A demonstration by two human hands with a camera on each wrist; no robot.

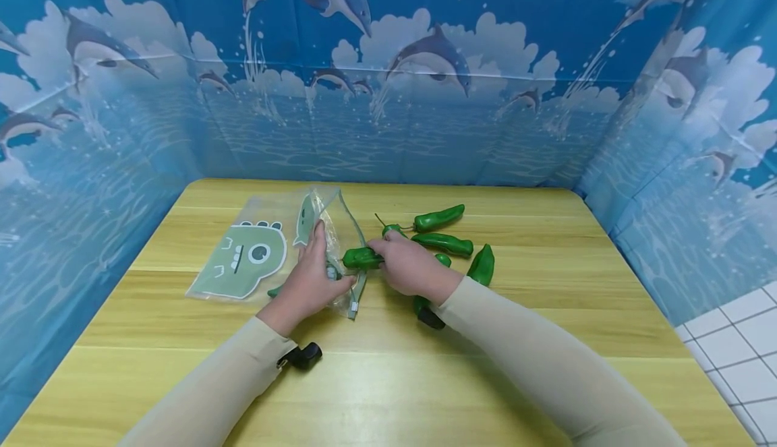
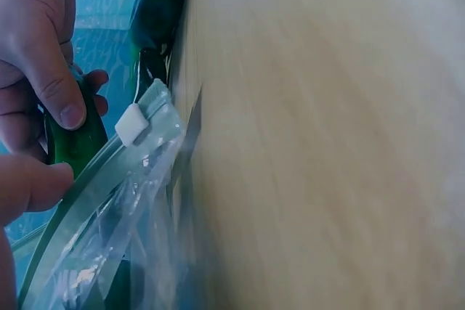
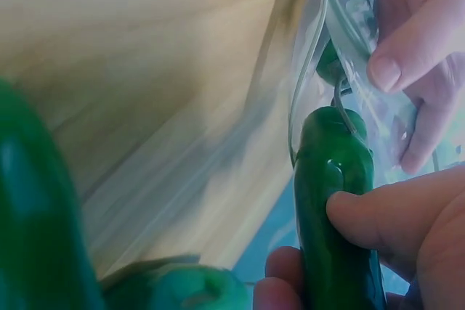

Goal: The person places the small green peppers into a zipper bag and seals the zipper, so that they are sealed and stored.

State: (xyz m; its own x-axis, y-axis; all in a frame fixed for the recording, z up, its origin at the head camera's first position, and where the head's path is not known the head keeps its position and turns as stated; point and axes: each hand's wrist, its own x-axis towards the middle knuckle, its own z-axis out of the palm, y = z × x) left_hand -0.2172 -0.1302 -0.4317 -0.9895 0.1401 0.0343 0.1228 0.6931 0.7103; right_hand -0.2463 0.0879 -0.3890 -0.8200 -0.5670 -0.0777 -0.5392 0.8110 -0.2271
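Note:
My right hand (image 1: 419, 265) grips a green pepper (image 1: 359, 258) between thumb and fingers, its stem end pointing at the mouth of a clear zip bag (image 1: 349, 231). In the right wrist view the held pepper (image 3: 334, 179) has its curved stem at the bag's opening. My left hand (image 1: 309, 282) holds the bag by its mouth, with the thumb at the green zip edge (image 2: 94, 172). A white slider (image 2: 131, 125) sits at one end of the zip. Another green pepper (image 3: 329, 63) shows through the plastic.
Several green peppers (image 1: 442, 243) lie on the wooden table (image 1: 388, 379) around and beyond my right hand. To the left, clear plastic with a green one-eyed monster print (image 1: 243, 265) lies flat; whether it belongs to the held bag I cannot tell. A dolphin-print curtain (image 1: 388, 130) surrounds the table.

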